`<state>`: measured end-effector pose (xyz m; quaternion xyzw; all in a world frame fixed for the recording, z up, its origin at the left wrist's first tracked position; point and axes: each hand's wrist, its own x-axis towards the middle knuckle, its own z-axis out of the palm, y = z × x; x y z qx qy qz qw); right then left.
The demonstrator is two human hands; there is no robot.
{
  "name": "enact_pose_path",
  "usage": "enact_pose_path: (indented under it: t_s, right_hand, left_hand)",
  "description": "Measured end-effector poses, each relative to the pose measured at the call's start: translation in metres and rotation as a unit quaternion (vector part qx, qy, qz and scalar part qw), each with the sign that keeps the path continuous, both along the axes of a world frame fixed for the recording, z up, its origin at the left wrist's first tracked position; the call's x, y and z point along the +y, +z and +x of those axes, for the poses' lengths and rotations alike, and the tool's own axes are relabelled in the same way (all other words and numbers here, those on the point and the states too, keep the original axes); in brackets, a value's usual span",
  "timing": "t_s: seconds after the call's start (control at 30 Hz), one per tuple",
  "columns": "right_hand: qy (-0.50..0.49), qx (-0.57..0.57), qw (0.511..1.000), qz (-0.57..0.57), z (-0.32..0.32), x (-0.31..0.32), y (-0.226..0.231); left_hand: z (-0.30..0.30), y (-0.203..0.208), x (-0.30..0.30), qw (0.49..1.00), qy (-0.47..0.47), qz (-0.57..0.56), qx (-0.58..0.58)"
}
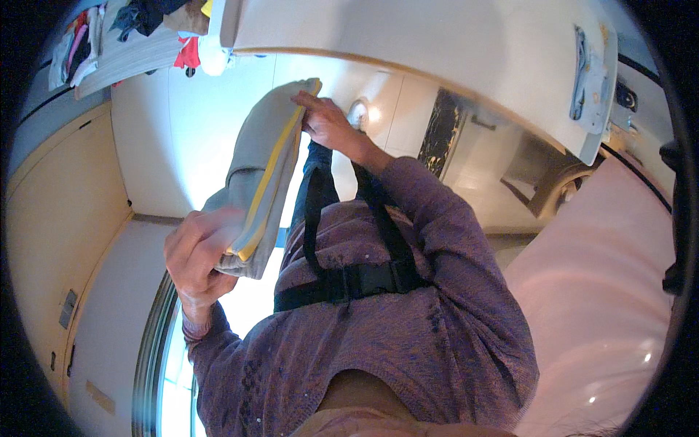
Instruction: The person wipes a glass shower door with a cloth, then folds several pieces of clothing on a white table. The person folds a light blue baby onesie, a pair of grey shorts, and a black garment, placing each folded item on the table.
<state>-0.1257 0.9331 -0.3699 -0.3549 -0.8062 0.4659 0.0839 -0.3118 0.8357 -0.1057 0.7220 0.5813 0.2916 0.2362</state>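
Note:
Between my two hands hangs a folded grey garment (pixel 251 160) with a yellow stripe running along its edge, held at a slant in front of my body. My right hand (pixel 331 130) pinches its upper end, the thumb and fingers pressed together on the cloth. At the lower end my left hand (pixel 200 251) is closed round the folded layers; its fingers are slightly blurred. The folds hide which kind of garment it is.
A white surface (pixel 408 33) with a wood-coloured edge stretches across the far side, with folded light blue cloth (pixel 593 80) at its right end. Clothes (pixel 80 44) lie at the far left. A pale door (pixel 65 240) stands left; a brown wooden piece of furniture (pixel 542 178) is at right.

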Motion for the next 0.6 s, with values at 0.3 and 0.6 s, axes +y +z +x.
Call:
enact_pose_path:
  t_s: [0.3, 0.6]
  right_hand:
    - [-0.140, 0.149, 0.978, -0.035, 0.094, -0.008, 0.050]
    - [-0.354, 0.070, 0.931, 0.050, 0.198, 0.034, 0.197]
  left_hand:
    - [-0.012, 0.015, 0.013, 0.997, 0.069, 0.041, 0.001]
    - [0.002, -0.015, 0.074, 0.969, 0.142, -0.049, -0.194]
